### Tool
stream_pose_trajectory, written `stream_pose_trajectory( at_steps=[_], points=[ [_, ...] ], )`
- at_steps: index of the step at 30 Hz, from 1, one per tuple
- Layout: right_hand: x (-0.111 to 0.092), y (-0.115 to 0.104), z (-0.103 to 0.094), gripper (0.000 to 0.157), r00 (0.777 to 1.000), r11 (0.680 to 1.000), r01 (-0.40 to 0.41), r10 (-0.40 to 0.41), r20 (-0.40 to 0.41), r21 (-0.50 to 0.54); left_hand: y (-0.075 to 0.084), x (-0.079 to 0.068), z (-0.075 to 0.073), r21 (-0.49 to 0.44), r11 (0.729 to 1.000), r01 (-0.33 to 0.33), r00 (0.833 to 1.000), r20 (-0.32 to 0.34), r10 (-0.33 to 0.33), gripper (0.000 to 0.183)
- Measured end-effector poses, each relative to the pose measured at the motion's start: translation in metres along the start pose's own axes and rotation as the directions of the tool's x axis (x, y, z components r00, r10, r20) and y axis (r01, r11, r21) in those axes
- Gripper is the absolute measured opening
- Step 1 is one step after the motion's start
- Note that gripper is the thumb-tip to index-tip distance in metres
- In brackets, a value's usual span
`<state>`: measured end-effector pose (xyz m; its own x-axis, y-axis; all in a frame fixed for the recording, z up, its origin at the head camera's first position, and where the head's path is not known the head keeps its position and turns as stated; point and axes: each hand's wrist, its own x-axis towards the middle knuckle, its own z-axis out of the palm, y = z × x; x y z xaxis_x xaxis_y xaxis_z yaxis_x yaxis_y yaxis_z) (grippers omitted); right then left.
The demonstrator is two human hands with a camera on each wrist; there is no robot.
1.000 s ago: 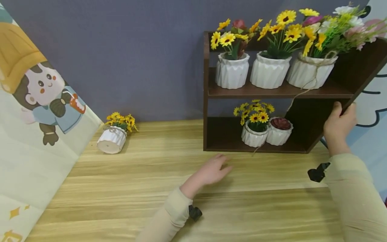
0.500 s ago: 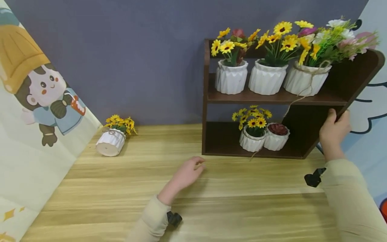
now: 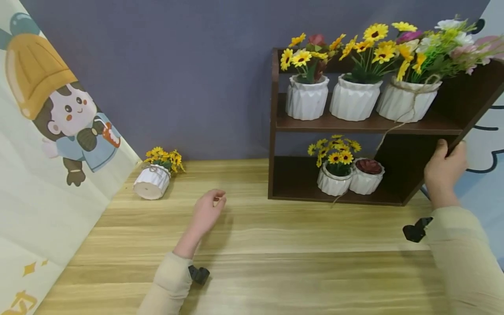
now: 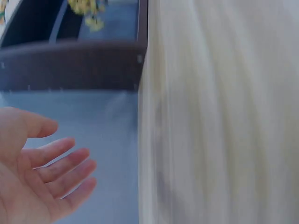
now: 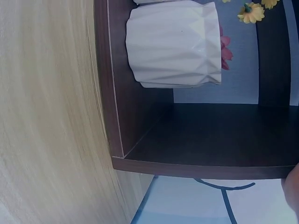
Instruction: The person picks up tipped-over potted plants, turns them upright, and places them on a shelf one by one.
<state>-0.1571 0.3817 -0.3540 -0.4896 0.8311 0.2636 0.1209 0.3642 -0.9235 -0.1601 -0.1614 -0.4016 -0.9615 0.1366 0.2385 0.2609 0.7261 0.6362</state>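
My right hand (image 3: 445, 173) grips the front edge of the right side panel of a dark brown two-tier shelf (image 3: 366, 126). In the right wrist view only a bit of that hand (image 5: 292, 191) shows, at the panel's edge. My left hand (image 3: 206, 212) is over the table between the shelf and a tipped flowerpot (image 3: 151, 181), holding nothing. Its fingers (image 4: 65, 175) are spread and relaxed in the left wrist view. The tipped white pot lies on its side, its round base facing me, twine round it and yellow flowers pointing back.
The shelf's upper tier bears three white flowerpots, the middle one (image 3: 354, 98) with sunflowers. Below stand a small sunflower pot (image 3: 334, 181) and a succulent pot (image 3: 367, 177), side by side. A grey wall (image 3: 197, 78) backs the wooden table (image 3: 275, 271); a cartoon-printed sheet (image 3: 43, 210) borders the left.
My left hand has moved left, away from the front of the shelf and toward the tipped flowerpot. My right hand keeps its hold on the shelf; the view has shifted slightly.
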Motion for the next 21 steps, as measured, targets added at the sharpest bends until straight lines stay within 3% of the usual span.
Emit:
stream_pose_trajectory(
  at_steps=[7,14,21],
  points=[
    [-0.002,-0.005,0.005,0.019,1.0,1.0,-0.006,0.006,0.022,0.009,-0.037,0.025,-0.04,0.102,0.988,0.12,0.99,-0.083,-0.112,0.038],
    [-0.001,0.0,0.005,0.014,1.0,1.0,0.014,-0.014,-0.015,0.021,-0.059,0.041,-0.066,0.202,0.969,0.142,0.977,-0.187,-0.104,0.04],
    [0.001,-0.003,0.003,0.022,1.0,1.0,0.003,-0.003,0.006,0.019,-0.075,0.061,-0.082,0.344,0.918,0.198,0.946,-0.311,-0.088,0.043]
  ],
)
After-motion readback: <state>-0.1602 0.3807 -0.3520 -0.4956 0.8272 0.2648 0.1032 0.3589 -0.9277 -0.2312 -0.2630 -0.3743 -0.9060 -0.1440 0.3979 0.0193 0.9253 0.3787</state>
